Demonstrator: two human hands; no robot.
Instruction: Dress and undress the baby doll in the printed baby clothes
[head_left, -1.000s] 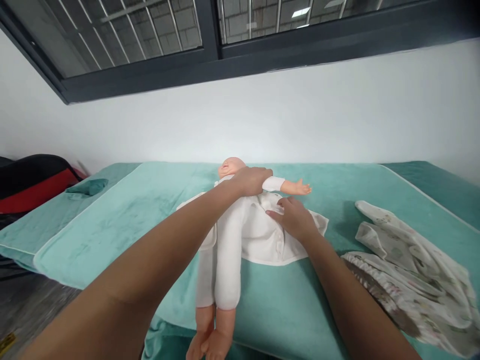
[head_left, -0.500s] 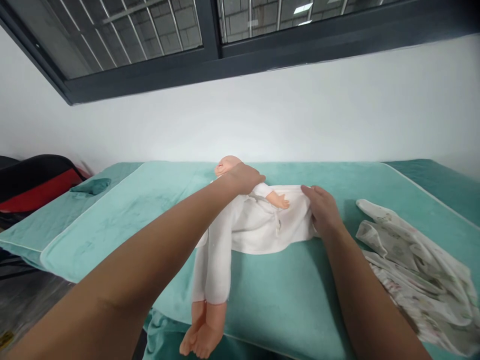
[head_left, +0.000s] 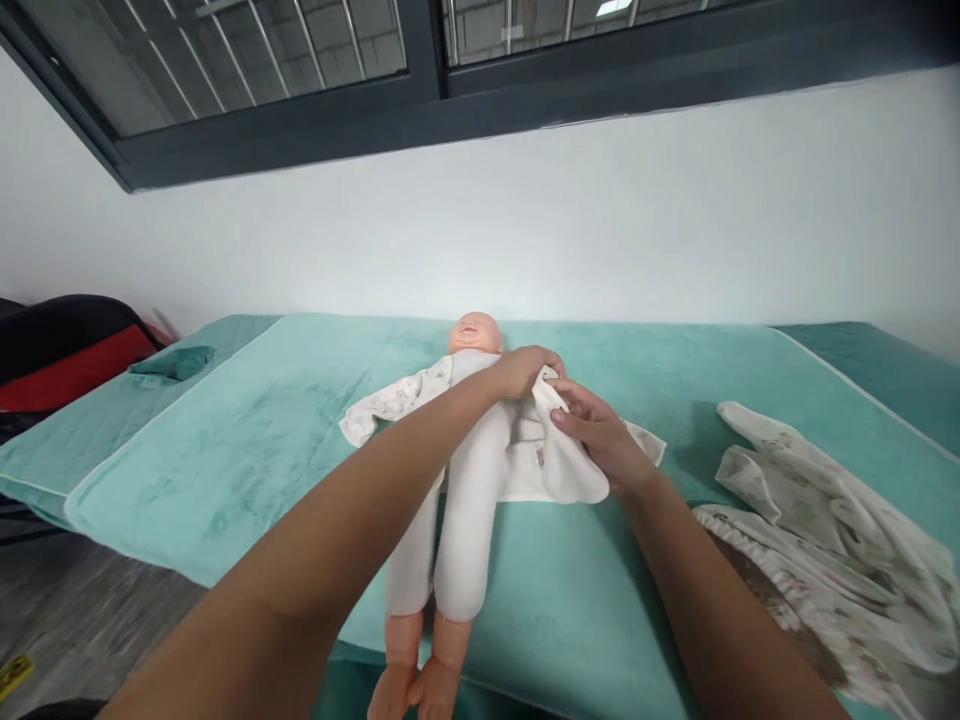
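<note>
A baby doll [head_left: 469,470] with a white cloth body lies on its back, its head towards the wall and its bare feet towards me. A white printed baby shirt [head_left: 574,475] is spread under and beside it, one sleeve [head_left: 397,400] stretched out on the left. My right hand [head_left: 600,435] pinches the shirt's bunched cloth to the right of the doll's chest. My left hand [head_left: 529,372] reaches across the chest, its fingers curled against the same cloth. What it grips is hidden, as is the doll's arm on that side.
Green padded covers [head_left: 247,430] lie over the bed. More printed baby clothes [head_left: 840,540] are heaped at the right. A white wall [head_left: 480,240] and a dark window frame [head_left: 427,110] stand behind. A black and red chair [head_left: 75,360] is at the left.
The doll has rolled from its side onto its back, and the sleeve on the left has come into view. My right hand has moved left, bunching the shirt; my left hand has shifted right.
</note>
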